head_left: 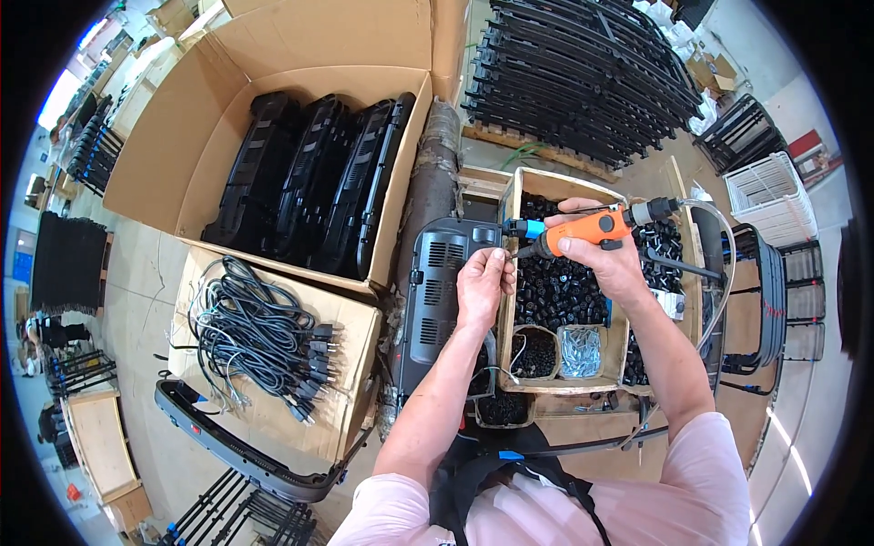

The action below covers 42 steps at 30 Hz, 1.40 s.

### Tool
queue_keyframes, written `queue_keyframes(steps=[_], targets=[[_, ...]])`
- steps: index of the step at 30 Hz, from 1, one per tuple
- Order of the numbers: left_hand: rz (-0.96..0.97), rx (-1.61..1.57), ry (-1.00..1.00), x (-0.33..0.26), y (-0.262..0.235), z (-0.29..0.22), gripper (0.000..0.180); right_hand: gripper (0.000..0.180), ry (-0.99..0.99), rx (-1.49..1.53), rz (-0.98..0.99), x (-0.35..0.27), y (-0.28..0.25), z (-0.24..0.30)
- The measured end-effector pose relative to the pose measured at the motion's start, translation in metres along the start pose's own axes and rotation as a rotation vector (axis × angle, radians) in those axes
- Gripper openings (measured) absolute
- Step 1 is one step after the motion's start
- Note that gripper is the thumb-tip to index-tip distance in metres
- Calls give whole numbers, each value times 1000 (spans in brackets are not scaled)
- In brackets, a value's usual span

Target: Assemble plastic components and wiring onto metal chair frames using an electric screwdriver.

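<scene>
My right hand (596, 259) is wrapped around an orange air screwdriver (583, 235), with a clear hose (728, 246) running from its back end. The tool's dark nose points left, toward my left hand. A bright blue piece (525, 228) sits beside that nose; whether it belongs to the tool I cannot tell. My left hand (481, 287) is closed in a pinch right by the tool's tip, and what lies between its fingertips is too small to make out. Below and left of it is a dark grey vented plastic housing (428, 314).
A wooden bin (510, 196) holds black plastic parts, with a tub of silver screws (580, 350) inside. At left are a cardboard box (205, 146) of black housings and coiled black cables (255, 318). Stacked black frames (583, 73) stand behind; a curved grey bar (246, 450) lies lower left.
</scene>
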<state>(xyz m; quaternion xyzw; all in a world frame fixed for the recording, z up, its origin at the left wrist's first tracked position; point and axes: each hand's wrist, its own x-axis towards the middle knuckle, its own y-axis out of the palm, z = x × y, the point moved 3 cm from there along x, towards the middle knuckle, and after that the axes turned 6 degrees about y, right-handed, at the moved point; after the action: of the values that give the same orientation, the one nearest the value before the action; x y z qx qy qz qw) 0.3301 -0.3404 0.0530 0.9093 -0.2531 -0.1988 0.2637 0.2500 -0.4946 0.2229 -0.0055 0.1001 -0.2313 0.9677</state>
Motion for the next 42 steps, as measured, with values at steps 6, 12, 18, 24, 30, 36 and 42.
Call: queue_keyframes(steps=[6, 12, 18, 24, 30, 36, 42], targets=[[-169, -22, 133, -9, 10, 7, 20, 54, 113, 180, -82, 6, 1, -8], [-210, -379, -3, -7, 9, 10, 23, 56, 129, 158, -76, 6, -3, -9], [-353, -499, -151, -11, -7, 12, 22, 57, 55, 134, -34, 14, 11, 6], [-272, -364, -172, -28, -8, 17, 24, 50, -129, -1, -5, 57, 37, -5], [-271, -389, -147, -41, -4, 10, 23, 47, -178, -117, 65, 90, 65, -17], [-262, -390, -174, -44, -15, 0, 20, 50, -127, -251, 72, 107, 79, -26], [-256, -415, -206, -42, -20, -8, 22, 50, -145, -432, 125, 113, 92, -26]])
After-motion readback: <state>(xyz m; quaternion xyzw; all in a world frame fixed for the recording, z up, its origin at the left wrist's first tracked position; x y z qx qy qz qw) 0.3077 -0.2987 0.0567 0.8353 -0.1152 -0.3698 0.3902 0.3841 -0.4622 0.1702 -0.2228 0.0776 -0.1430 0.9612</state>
